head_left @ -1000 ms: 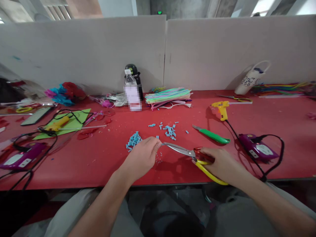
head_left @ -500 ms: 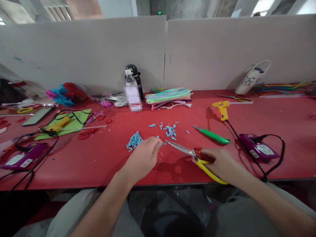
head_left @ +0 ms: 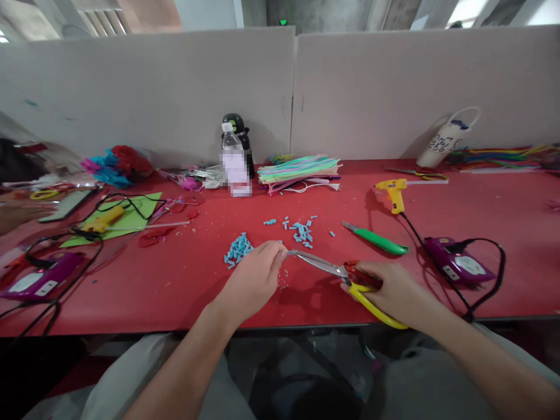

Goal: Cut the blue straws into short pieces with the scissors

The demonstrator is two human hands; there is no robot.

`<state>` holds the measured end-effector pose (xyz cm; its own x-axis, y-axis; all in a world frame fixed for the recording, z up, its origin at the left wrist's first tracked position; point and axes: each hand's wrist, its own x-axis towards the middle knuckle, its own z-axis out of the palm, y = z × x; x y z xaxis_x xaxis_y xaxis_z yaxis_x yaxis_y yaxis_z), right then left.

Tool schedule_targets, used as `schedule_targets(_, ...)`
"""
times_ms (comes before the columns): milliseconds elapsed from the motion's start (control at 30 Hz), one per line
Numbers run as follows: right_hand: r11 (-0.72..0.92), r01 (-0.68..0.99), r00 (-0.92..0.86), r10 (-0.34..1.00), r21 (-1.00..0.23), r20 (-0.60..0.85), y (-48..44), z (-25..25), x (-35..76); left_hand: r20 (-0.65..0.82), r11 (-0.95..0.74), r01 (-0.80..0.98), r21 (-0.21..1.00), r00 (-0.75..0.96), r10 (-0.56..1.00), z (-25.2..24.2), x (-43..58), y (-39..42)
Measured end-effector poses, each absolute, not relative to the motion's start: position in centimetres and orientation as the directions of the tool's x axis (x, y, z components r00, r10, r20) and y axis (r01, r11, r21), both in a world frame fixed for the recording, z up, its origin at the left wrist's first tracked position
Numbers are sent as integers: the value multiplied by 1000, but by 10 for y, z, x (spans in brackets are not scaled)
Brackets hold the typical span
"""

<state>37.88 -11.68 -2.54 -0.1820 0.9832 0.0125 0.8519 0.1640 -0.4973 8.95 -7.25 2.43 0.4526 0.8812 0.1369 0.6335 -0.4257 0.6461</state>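
Whereas the scissors [head_left: 321, 265] gaped half a second ago, they now look closed at a blue piece [head_left: 291, 252] jutting from the left hand [head_left: 254, 271], its grip pinched on it, suggesting a snip. Above the red counter [head_left: 175, 291], the right hand's [head_left: 387, 286] grip wraps the scissors; another person's arm [head_left: 16, 217] has appeared far left.

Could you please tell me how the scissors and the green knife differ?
The scissors are held in the right hand, while the knife lies on the red table. The scissors look larger than the knife. The scissors have red and yellow handles; the knife's is green. Both point their metal blades leftward.
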Motion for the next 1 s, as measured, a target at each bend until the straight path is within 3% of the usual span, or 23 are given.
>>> schedule_targets(500,143,879,-169,985,-454,-17,-115,-23,377,130,-430,628,648,466,875,26,91,-74)
schedule_targets(767,137,831,-143,989,-539,32,-117,-20,376,113,-412,644,644,453,885,27,93,-76)
schedule_targets(1000,140,848,-149,989,-511,24,-118,-25,377,129,-410,635,655,441,888,27,94,-76)
